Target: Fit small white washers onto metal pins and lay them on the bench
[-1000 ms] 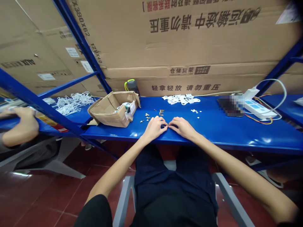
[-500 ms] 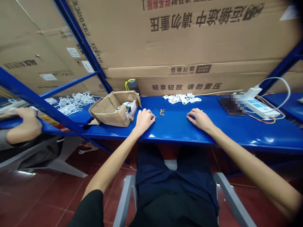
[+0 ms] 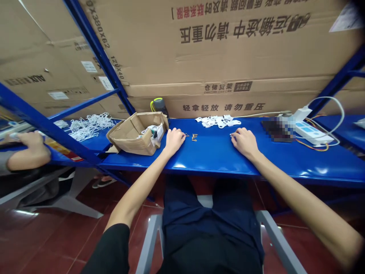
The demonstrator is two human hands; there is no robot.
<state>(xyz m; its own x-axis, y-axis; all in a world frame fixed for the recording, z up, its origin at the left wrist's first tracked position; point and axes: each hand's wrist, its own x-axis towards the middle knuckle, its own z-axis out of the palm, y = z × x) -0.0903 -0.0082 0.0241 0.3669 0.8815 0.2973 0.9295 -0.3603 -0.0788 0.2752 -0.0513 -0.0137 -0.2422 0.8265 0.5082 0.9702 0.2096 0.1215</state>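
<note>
On the blue table point(image 3: 212, 152), my left hand point(image 3: 174, 141) rests right of the cardboard box with its fingers curled together. At its fingertips is a thin brass-coloured piece point(image 3: 186, 135); whether the fingers grip that or something else is hidden. Several small brass-coloured pieces point(image 3: 194, 137), perhaps screws, lie just right of that hand. My right hand point(image 3: 244, 142) is farther right, palm down, its thumb and fingers pinched. A tiny pale bit shows at the tips, too small to name. Beyond both hands lies a pile of flat white plastic pieces with round holes point(image 3: 218, 121).
Left stands an open cardboard box point(image 3: 131, 139) with small parts inside, a dark bottle point(image 3: 159, 104) behind it. A white power strip point(image 3: 313, 133) with cables and a blurred dark object point(image 3: 278, 130) lie right. Beyond the blue post are white hooks point(image 3: 91, 125) and another person's hand point(image 3: 31, 142).
My left hand has shifted slightly, and the dark thin piece seen at its fingers is no longer visible. My right hand has moved a little right, its fingertips now pinched together. The view has tilted slightly.
</note>
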